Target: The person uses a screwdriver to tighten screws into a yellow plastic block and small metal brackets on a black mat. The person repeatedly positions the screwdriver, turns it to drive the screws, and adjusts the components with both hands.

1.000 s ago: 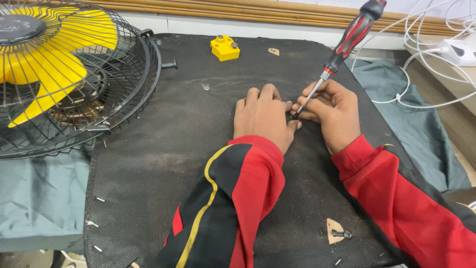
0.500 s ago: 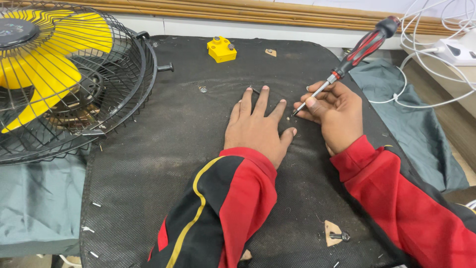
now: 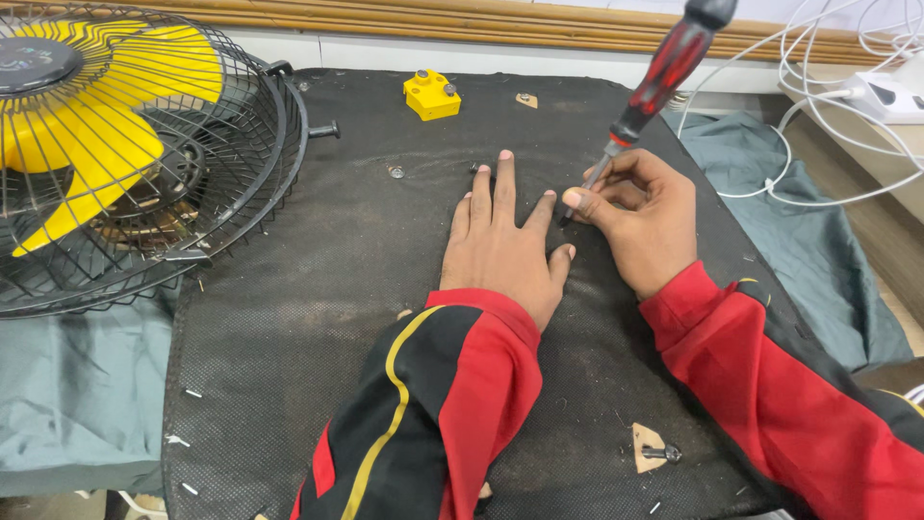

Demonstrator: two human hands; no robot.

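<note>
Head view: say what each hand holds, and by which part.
The right hand grips a red-and-black-handled screwdriver low on its metal shaft, near the tip. The left hand holds nothing; it lies flat on the black fabric mat.

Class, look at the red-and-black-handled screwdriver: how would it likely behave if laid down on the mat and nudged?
The red-and-black-handled screwdriver looks rigid, with a metal shaft. Its rounded handle would probably roll, though the black textured mat may slow it. The thick handle likely makes it top-heavy, since the right hand holds it near the tip.

One fan [image 3: 125, 154], one screwdriver [image 3: 654, 82], one yellow block [image 3: 431, 94], two hands [image 3: 505, 241].
</note>
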